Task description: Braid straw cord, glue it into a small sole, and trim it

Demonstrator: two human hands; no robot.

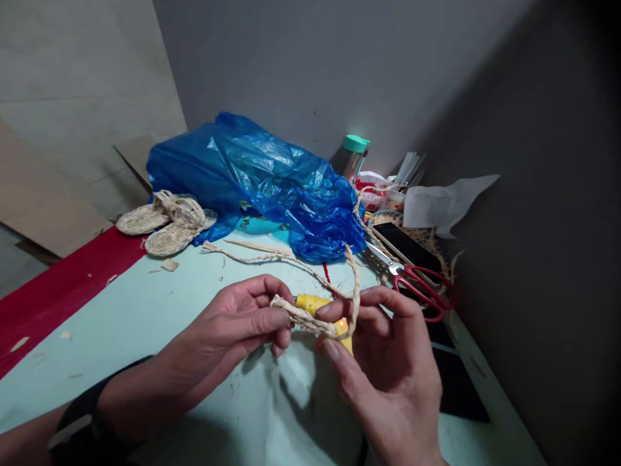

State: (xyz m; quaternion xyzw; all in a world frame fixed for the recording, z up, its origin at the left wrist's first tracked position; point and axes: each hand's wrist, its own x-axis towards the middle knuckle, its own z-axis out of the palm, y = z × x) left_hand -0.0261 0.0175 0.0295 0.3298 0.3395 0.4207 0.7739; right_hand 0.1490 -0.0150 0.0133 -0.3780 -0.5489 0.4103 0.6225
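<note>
My left hand (pixel 237 323) pinches the end of a twisted straw cord (pixel 303 317) between thumb and fingers. My right hand (pixel 388 362) is closed round a small yellow tool (pixel 310 301) and the same cord, which wraps over the tool. A loop of the cord (pixel 356 285) rises above my right fingers, and a loose strand (pixel 262 257) trails back across the pale green table (pixel 145 310). Both hands hover just above the table, close together.
A crumpled blue plastic bag (pixel 262 181) lies behind the hands. Two small woven straw sandals (pixel 165 223) sit at the left by a red strip (pixel 63 285). Red-handled scissors (pixel 417 281), a dark phone (pixel 405 246), a green-capped bottle (pixel 352 155) and white paper (pixel 441 204) crowd the right.
</note>
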